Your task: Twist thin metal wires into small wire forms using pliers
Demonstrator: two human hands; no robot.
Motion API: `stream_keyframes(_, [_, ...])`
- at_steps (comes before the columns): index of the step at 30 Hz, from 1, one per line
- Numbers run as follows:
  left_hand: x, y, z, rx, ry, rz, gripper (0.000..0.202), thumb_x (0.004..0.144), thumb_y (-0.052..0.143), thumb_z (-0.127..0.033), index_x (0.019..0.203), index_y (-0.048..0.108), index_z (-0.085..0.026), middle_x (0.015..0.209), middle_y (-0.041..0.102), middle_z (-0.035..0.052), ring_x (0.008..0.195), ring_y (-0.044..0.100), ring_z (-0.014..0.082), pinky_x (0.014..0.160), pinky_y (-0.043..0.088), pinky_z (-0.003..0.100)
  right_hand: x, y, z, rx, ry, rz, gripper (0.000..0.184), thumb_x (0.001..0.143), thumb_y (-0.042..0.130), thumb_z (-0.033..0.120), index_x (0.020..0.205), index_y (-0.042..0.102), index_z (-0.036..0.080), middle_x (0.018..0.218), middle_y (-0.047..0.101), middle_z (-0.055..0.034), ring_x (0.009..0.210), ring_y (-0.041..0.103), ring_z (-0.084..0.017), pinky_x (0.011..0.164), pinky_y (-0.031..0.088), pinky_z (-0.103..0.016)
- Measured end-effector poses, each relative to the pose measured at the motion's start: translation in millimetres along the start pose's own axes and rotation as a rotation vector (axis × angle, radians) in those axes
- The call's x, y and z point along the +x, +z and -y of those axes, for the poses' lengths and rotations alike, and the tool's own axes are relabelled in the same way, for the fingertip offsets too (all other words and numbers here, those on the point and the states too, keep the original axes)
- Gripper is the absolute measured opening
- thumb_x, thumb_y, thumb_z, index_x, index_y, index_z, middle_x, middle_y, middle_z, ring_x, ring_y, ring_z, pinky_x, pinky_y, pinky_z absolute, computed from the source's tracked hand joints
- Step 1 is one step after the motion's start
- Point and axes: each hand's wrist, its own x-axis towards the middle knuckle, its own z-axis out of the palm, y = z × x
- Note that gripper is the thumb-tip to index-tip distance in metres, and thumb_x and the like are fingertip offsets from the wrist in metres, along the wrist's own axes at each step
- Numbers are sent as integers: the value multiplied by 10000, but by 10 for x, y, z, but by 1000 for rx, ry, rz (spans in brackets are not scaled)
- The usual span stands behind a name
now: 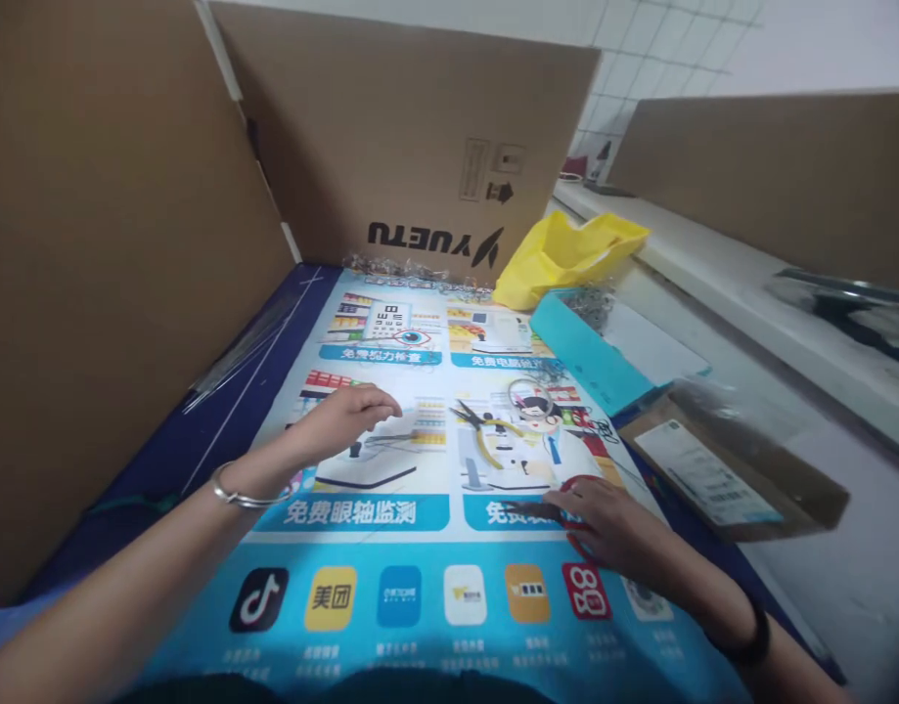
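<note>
box [405, 127] marked yuetu, right hand [614, 533] on poster [412, 557]

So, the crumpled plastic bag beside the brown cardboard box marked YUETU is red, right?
No. The head view shows that the crumpled plastic bag is yellow, not red; it does lie beside the brown cardboard box marked YUETU.
</note>
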Motion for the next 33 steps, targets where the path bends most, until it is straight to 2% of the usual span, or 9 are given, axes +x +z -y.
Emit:
stream_keyframes(3, [103, 59, 184, 143, 124, 34, 261, 826, 451, -280, 875, 687, -182, 886, 667, 53, 837, 572, 195, 773, 418, 291, 46, -103, 164, -258, 82, -49, 392, 734, 551, 151, 1116, 597, 225, 932, 625, -124, 889, 563, -274, 737, 408, -377])
stream_keyframes(5, [143, 144, 273, 245, 194, 38, 274, 843, 432, -254, 854, 697, -188, 886, 674, 58, 825, 584, 201, 770, 415, 298, 161, -230, 353, -331, 106, -56, 378, 738, 567, 163, 1112, 593, 213, 861, 630, -116, 817, 576, -267, 679, 403, -362])
stream_keyframes(9, [175, 337, 388, 344, 286, 23, 252, 844, 446, -216, 788, 688, -178, 824, 664, 82, 846, 573, 220, 789, 411, 314, 616, -425, 813, -252, 23, -71, 285, 817, 539, 244, 1099, 573, 236, 844, 633, -65, 756, 586, -204, 637, 382, -303])
stream_keyframes(12, [202, 433, 442, 385, 330, 30, 248, 846, 435, -185, 760, 667, -164, 786, 646, 89, 801, 567, 218, 767, 416, 324, 1004, -430, 1065, -262, -33, -122, 216, 824, 528, 245, 1026, 593, 206, 822, 627, -69, 765, 576, -194, 634, 359, -286])
stream_keyframes(14, [229, 475, 470, 414, 353, 35, 232, 834, 442, -159, 746, 657, -154, 757, 633, 93, 771, 563, 222, 751, 420, 334, 1200, -387, 1156, -266, -18, -153, 169, 836, 513, 253, 969, 601, 195, 823, 627, -71, 769, 571, -190, 637, 344, -278])
stream_keyframes(20, [279, 541, 510, 443, 402, 60, 242, 838, 431, -118, 916, 659, -144, 831, 642, 101, 838, 559, 228, 806, 420, 346, 1424, -182, 1165, -213, 115, -265, 248, 907, 359, 200, 856, 601, 178, 777, 626, -63, 703, 554, -169, 586, 287, -264])
stream_keyframes(25, [289, 462, 577, 342, 421, 70, 210, 868, 472, -214, 991, 637, -171, 902, 636, 75, 907, 548, 207, 846, 417, 323, 1466, -28, 1087, -182, 98, -310, 259, 903, 351, 163, 805, 590, 154, 785, 621, -70, 746, 536, -173, 613, 290, -267])
stream_keyframes(29, [304, 314, 617, 324, 330, 41, 192, 870, 473, -237, 964, 625, -167, 922, 617, 77, 916, 546, 209, 820, 423, 317, 1500, -2, 1058, -127, 110, -330, 255, 906, 354, 173, 812, 589, 147, 816, 613, -80, 780, 526, -172, 640, 303, -263])
stream_keyframes(33, [251, 217, 529, 449, 229, 105, 224, 838, 518, -337, 962, 602, -171, 945, 610, 73, 937, 543, 234, 797, 426, 330, 1513, 5, 1043, -99, 121, -350, 225, 904, 368, 186, 831, 579, 156, 821, 603, -71, 787, 523, -173, 639, 304, -264])
